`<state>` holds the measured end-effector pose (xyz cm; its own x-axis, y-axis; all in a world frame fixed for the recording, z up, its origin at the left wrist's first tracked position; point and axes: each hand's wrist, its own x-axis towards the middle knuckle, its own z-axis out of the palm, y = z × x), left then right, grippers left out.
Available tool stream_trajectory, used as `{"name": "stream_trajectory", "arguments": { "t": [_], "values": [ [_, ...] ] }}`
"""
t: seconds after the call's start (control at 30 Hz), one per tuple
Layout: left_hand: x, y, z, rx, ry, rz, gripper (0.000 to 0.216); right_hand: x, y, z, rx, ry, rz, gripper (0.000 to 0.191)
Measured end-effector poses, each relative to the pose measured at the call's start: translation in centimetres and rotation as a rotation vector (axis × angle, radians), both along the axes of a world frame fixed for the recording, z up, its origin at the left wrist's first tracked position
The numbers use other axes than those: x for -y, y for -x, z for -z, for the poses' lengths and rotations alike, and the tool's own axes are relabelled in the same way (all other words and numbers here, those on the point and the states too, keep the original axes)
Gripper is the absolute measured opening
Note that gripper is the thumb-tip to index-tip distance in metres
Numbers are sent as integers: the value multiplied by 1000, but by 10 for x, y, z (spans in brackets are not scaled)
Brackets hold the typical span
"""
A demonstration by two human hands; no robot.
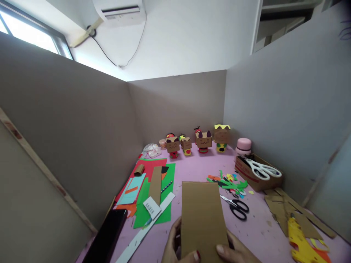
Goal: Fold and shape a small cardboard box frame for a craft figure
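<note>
I hold the cardboard (202, 215) near me on the pink table (197, 168), my left hand (172, 244) and right hand (236, 252) pinching its near end. I think I am lining it up; black scissors (238, 208) lie just right, so cutting needs one hand free

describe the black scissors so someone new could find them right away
Start at the pink table and the brown cardboard sheet held in both hands. The black scissors lie flat just right of that sheet, below the pile of paper scraps. Their handles are black, unlike the white scissors resting on the cardboard box.
</note>
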<state>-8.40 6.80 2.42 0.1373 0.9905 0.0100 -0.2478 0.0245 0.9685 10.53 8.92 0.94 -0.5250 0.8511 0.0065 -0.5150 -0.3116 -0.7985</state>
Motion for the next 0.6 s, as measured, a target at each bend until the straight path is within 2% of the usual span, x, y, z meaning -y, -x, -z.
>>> {"name": "stream_trajectory", "arguments": {
  "t": [0.07, 0.1, 0.17, 0.27, 0.33, 0.4, 0.6],
  "values": [
    [-1, 5, -5, -111, -111, -92, 92, -7, -1, 15, 45, 0, 137, 67],
    [-2, 8, -9, -245, -194, -168, 85, -11, -2, 23, 85, 31, 217, 69],
    [-7, 15, -19, -615, -424, -355, 69, -20, -6, 37, 195, 143, 329, 78],
    [-21, 26, -30, -1149, -842, -538, 69, -29, -12, 45, 286, 241, 445, 86],
    [-34, 32, -31, -1379, -1078, -547, 71, -30, -13, 42, 241, 261, 543, 76],
    [-47, 36, -27, -1510, -1211, -522, 67, -28, -12, 38, 181, 282, 614, 68],
    [-64, 29, 0, -1619, -1295, -478, 45, -27, -8, 31, 135, 292, 642, 71]
  ]
}}
